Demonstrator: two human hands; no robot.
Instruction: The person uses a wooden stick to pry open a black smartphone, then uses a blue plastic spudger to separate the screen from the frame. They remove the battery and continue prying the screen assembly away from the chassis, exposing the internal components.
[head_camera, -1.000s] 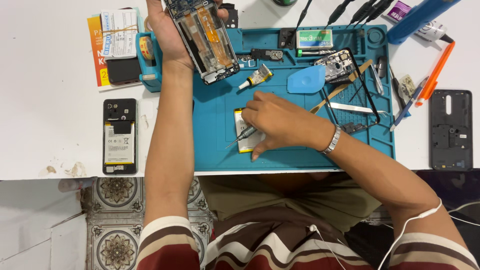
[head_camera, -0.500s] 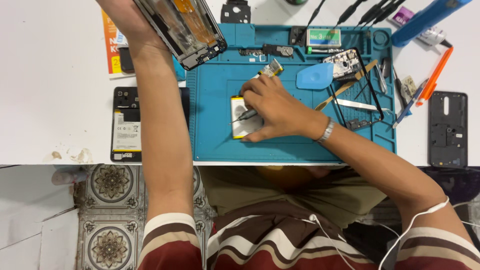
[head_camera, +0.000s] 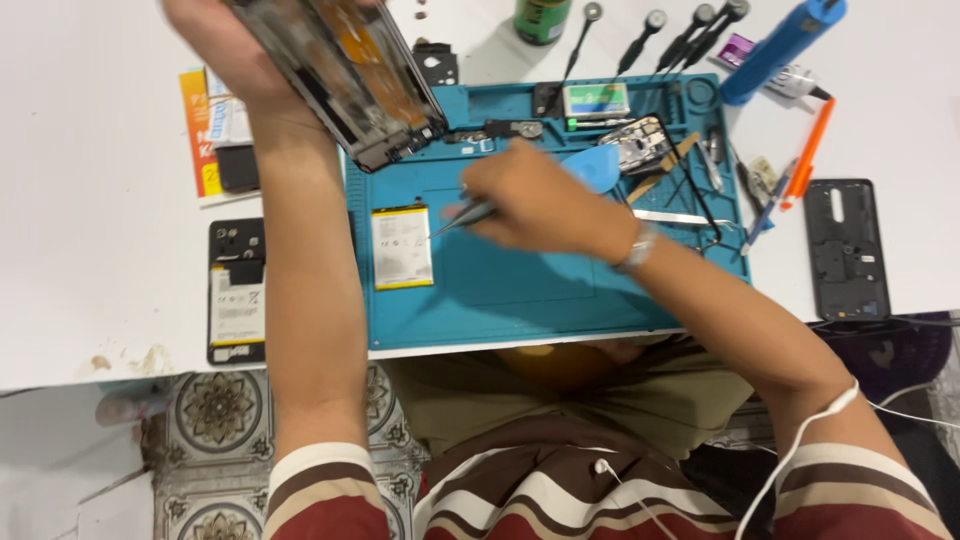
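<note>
Left hand (head_camera: 225, 45) clamps opened phone (head_camera: 340, 70) above mat's (head_camera: 520, 290) far-left corner.
Right hand (head_camera: 530, 200) pinches tweezers (head_camera: 462, 215) beside loose battery (head_camera: 401, 247) (blurred); probably battery refit, needing careful alignment.

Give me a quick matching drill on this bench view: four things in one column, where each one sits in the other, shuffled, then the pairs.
Things:
1. opened phone
2. flat battery
3. tweezers
4. dark back cover

Places:
A. lying on the blue mat, near its left side
B. on the white table, right of the mat
C. held up in the left hand, above the mat's top left corner
D. in the right hand, tip pointing towards the battery

Pairs: 1-C, 2-A, 3-D, 4-B
</note>
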